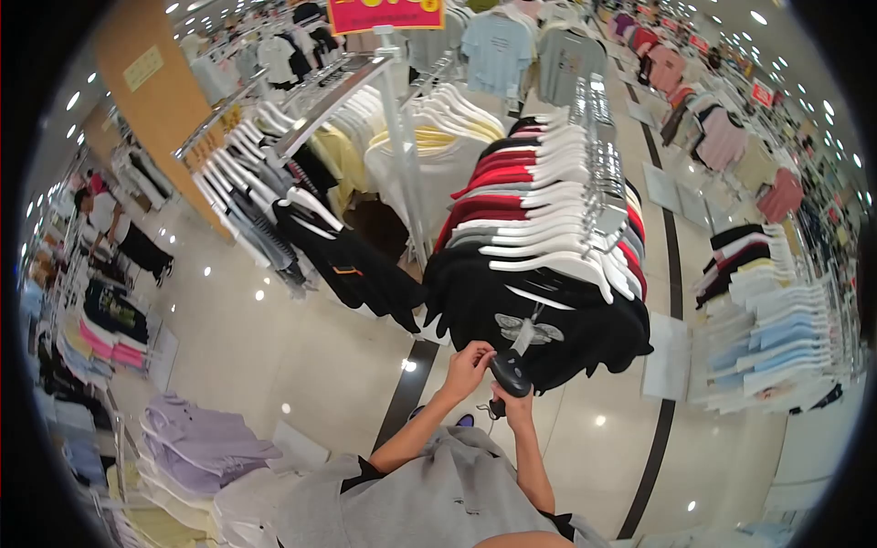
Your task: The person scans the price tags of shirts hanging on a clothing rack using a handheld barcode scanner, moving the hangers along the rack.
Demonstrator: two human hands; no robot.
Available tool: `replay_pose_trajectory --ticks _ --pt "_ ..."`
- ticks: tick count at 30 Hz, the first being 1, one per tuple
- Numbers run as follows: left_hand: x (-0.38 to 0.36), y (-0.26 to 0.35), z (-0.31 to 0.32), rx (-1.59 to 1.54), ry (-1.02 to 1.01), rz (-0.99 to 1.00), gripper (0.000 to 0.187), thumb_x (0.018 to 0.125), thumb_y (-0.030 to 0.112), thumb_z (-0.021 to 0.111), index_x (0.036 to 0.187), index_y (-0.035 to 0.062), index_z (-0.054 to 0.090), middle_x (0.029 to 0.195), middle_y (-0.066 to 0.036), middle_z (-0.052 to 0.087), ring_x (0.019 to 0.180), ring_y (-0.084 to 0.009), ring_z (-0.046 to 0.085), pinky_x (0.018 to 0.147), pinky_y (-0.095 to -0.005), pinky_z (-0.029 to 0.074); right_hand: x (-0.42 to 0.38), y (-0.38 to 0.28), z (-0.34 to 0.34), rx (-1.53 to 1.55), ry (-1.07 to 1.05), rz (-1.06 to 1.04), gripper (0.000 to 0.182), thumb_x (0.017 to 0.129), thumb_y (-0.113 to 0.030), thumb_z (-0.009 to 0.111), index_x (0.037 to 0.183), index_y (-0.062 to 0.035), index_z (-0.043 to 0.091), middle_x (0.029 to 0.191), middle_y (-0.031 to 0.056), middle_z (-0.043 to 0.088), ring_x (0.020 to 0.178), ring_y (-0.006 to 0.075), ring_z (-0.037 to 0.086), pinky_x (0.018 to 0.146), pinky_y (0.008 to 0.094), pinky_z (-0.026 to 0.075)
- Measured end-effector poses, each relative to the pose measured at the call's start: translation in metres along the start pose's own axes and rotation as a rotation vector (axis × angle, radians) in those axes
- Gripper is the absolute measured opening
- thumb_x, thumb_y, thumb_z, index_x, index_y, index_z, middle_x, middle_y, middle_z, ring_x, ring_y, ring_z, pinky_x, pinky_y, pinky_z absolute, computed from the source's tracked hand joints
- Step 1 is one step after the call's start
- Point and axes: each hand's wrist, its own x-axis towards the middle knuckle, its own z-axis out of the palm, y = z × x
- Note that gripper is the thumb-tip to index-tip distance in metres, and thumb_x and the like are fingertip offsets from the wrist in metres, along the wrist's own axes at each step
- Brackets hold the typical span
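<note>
Device (511, 373), one, black, clasped in right hand (517, 407); left hand (470, 367) curled alongside, grip unclear.

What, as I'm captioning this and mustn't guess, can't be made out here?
All in the head view:
- Print on the white tag: too small and blurred.
- Part of the black handheld device: covered by the right hand.
- Top of the red sign: cut off by the upper edge.
- Most of the shoes: behind the grey shirt.
</note>
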Motion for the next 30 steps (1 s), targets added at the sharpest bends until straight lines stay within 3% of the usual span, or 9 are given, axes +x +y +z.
replay_pose_trajectory --ticks 3,5,9,11,16,19,24,27,30 --pt "0.003 0.001 0.010 -0.087 0.012 0.133 0.021 0.083 0.001 0.064 0.103 0.0002 0.057 0.097 -0.013 0.064 0.085 -0.0178 0.065 0.073 -0.0271 0.052 0.000 0.000 -0.010 -0.094 0.005 -0.003 0.012 0.071 -0.004 0.070 0.078 0.0004 0.062 0.060 0.0029 0.058 0.052 0.0108 0.055 0.052 0.0250 0.043" --pt "0.013 0.010 0.003 0.214 0.144 0.303 0.030 0.080 0.005 0.066 0.107 0.0012 0.055 0.101 -0.014 0.061 0.089 -0.0257 0.060 0.074 -0.0312 0.050 -0.001 -0.007 -0.017 -0.056 0.032 -0.022 0.012 0.071 -0.002 0.069 0.079 0.0007 0.062 0.063 0.0035 0.059 0.053 0.0117 0.055 0.053 0.0257 0.044" --pt "0.064 0.064 -0.040 0.430 0.507 0.712 0.043 0.078 0.009 0.066 0.117 0.0001 0.048 0.123 -0.020 0.049 0.116 -0.0365 0.045 0.100 -0.0443 0.033 0.000 -0.005 -0.028 -0.013 0.137 -0.098 0.011 0.071 -0.006 0.070 0.075 -0.0003 0.062 0.062 0.0032 0.060 0.052 0.0099 0.054 0.050 0.0256 0.042" --pt "0.091 0.091 -0.060 0.454 0.510 0.592 0.045 0.080 0.012 0.065 0.120 0.0006 0.048 0.125 -0.017 0.046 0.117 -0.0331 0.044 0.101 -0.0412 0.034 0.000 -0.002 -0.037 -0.070 0.160 -0.058 0.011 0.071 -0.006 0.070 0.076 0.0000 0.062 0.061 0.0030 0.059 0.052 0.0096 0.054 0.051 0.0255 0.042" --pt "0.122 0.083 -0.090 0.316 0.065 0.274 0.047 0.076 0.019 0.072 0.114 0.0017 0.052 0.106 -0.015 0.056 0.096 -0.0325 0.057 0.085 -0.0334 0.046 0.004 -0.004 -0.014 0.028 0.262 -0.068 0.010 0.073 -0.006 0.070 0.075 -0.0002 0.062 0.061 0.0025 0.059 0.053 0.0094 0.054 0.052 0.0253 0.042" --pt "0.114 0.034 -0.066 -0.124 0.202 0.331 0.039 0.078 0.021 0.072 0.104 -0.0021 0.055 0.097 -0.016 0.060 0.086 -0.0288 0.060 0.080 -0.0331 0.047 0.012 0.004 -0.001 -0.010 0.275 -0.078 0.009 0.073 -0.005 0.070 0.075 -0.0001 0.062 0.062 0.0022 0.059 0.054 0.0095 0.054 0.053 0.0253 0.042" --pt "0.081 -0.033 -0.036 0.094 0.281 0.114 0.039 0.088 0.024 0.063 0.112 -0.0047 0.053 0.098 -0.022 0.063 0.086 -0.0365 0.062 0.081 -0.0382 0.048 0.025 0.004 0.024 -0.017 0.175 -0.079 0.011 0.075 -0.005 0.071 0.079 -0.0004 0.063 0.068 0.0029 0.061 0.059 0.0107 0.056 0.057 0.0256 0.044" --pt "0.070 -0.029 -0.039 0.377 0.093 0.056 0.037 0.092 0.018 0.052 0.120 -0.0057 0.049 0.111 -0.025 0.059 0.099 -0.0401 0.058 0.088 -0.0417 0.045 0.024 0.000 0.021 -0.076 0.172 -0.075 0.011 0.075 -0.004 0.071 0.081 0.0005 0.063 0.069 0.0036 0.061 0.060 0.0111 0.057 0.058 0.0252 0.045" --pt "0.074 0.009 -0.068 0.341 0.290 0.328 0.042 0.091 0.009 0.045 0.131 -0.0053 0.042 0.129 -0.025 0.046 0.120 -0.0410 0.041 0.102 -0.0431 0.031 0.025 -0.007 0.010 -0.075 0.309 -0.083 0.010 0.075 -0.006 0.071 0.079 -0.0004 0.063 0.065 0.0026 0.059 0.057 0.0103 0.055 0.056 0.0252 0.043"
